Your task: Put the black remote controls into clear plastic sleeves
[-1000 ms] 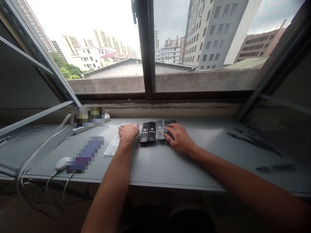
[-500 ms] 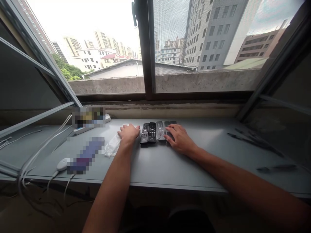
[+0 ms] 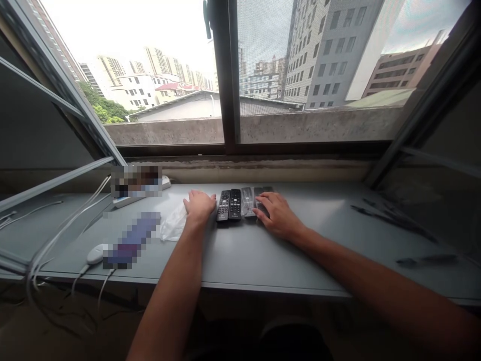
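Note:
Several black remote controls lie side by side on a grey desk below a window. My left hand rests just left of them, fingers curled loosely on a clear plastic bag, its thumb near the leftmost remote. My right hand lies flat over the rightmost remote, fingers stretched out on it. One remote in the row looks wrapped in clear plastic.
A white power strip and white cables run along the left of the desk. A white mouse-like object sits near the front left edge. Dark thin objects lie at the right. The window frame stands behind.
Hardly anything has moved. My left hand shifted slightly on the plastic bag, which now lies a little flatter. My right hand stays on the rightmost remote.

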Motion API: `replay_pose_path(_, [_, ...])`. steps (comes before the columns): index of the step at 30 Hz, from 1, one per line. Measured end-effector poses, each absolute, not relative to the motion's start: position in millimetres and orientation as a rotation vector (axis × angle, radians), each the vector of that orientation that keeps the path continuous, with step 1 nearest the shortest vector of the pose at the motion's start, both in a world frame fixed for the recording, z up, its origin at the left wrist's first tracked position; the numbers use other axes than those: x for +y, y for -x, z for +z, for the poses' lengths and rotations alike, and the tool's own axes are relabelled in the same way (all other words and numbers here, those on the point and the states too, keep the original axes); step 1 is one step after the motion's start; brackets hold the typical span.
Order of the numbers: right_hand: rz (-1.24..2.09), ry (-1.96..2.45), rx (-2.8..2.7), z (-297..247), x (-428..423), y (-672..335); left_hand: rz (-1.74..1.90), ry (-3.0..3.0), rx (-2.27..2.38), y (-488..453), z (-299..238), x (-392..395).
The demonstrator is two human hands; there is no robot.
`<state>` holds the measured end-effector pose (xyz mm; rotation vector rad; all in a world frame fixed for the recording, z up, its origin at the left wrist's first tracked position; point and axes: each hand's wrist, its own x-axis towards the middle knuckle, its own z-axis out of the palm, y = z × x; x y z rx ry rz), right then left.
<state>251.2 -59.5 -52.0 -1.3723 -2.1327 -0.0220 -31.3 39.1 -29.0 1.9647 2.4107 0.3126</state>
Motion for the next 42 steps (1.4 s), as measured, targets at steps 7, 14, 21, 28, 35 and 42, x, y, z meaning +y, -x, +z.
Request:
replay_pose_path(7, [-0.014,1.377,-2.13,-50.2,-61.0,-250.4,0.261,-1.807,2.522,27.7,-28.9,37.8])
replay_pose_path(14, [-0.031,1.383,-2.139,-50.4,-61.5,-249.6,0.245,-1.874,2.4,26.1,-22.5,31.8])
replay_pose_path(21, [-0.025,1.378,-2.138,-50.4,-61.4,-250.0,0.894,-2.133,2.299,21.5,-6.8,22.6])
replay_pose_path(28, [-0.044,1.366,-2.136,-50.0,-61.3,-250.3,1.552,-1.926,1.682,13.2,6.1,21.7])
replay_pose_path(35, [-0.006,1.269,-2.078,-49.0,-59.7,-249.7,1.434,-1.33,0.685,-3.2,5.0,22.8])
replay_pose_path(42, [0.014,1.091,-1.994,-34.4,-70.2,-245.9,0.951,-1.248,0.385,-14.0,2.0,0.0])
